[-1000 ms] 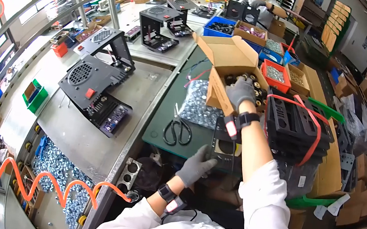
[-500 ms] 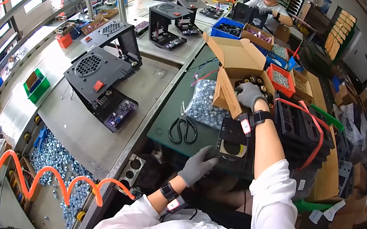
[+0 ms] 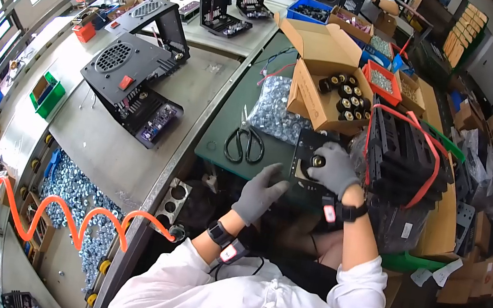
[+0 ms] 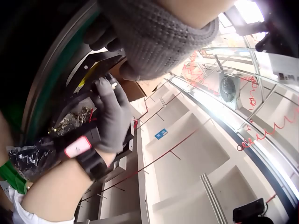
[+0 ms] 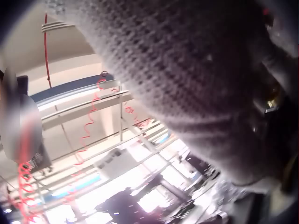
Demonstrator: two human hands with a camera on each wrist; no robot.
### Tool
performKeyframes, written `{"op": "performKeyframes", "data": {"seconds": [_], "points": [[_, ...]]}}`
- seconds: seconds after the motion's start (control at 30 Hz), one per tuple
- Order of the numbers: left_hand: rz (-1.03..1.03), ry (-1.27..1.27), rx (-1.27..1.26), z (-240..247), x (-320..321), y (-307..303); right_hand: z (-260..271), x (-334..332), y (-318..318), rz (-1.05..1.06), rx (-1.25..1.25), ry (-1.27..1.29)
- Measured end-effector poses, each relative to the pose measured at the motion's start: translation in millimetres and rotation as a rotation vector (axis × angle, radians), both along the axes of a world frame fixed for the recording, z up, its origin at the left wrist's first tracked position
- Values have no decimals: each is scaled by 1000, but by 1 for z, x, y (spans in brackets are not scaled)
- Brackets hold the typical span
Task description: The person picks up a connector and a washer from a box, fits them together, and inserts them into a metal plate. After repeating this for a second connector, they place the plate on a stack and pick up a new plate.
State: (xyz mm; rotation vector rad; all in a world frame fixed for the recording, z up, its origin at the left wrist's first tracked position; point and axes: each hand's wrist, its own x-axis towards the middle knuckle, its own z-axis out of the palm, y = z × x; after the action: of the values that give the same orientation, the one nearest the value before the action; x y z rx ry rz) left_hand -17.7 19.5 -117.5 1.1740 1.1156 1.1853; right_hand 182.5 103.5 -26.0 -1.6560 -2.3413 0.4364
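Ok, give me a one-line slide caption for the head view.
Right hand holding a black part by a dark panel, left hand empty, open box of similar parts beyond.

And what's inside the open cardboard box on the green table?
The box holds several black round parts with gold-coloured centres. Whatever lies beneath them, or low behind the near wall, is covered.

On my right wrist feed, the gloved right hand, grey and coarsely knitted, fills the upper right, its fingers too dark for me to read. I note a small gold-coloured patch near the right edge, source unclear; coiled red hoses hang at left, blurred.
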Motion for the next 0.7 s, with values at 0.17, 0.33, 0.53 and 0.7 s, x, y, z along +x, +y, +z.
{"op": "performKeyframes", "data": {"seconds": [0.17,0.33,0.53,0.7], "points": [[21,134,97,28,-1,-8,17,2,-23,-28,205,143],[-54,53,175,70,-1,-20,23,15,-75,-63,-653,1523],[-116,251,432,109,16,-35,10,17,-110,-22,-807,1646],[-95,298,578,108,25,-36,16,22,-120,-23,-611,1598]]}}
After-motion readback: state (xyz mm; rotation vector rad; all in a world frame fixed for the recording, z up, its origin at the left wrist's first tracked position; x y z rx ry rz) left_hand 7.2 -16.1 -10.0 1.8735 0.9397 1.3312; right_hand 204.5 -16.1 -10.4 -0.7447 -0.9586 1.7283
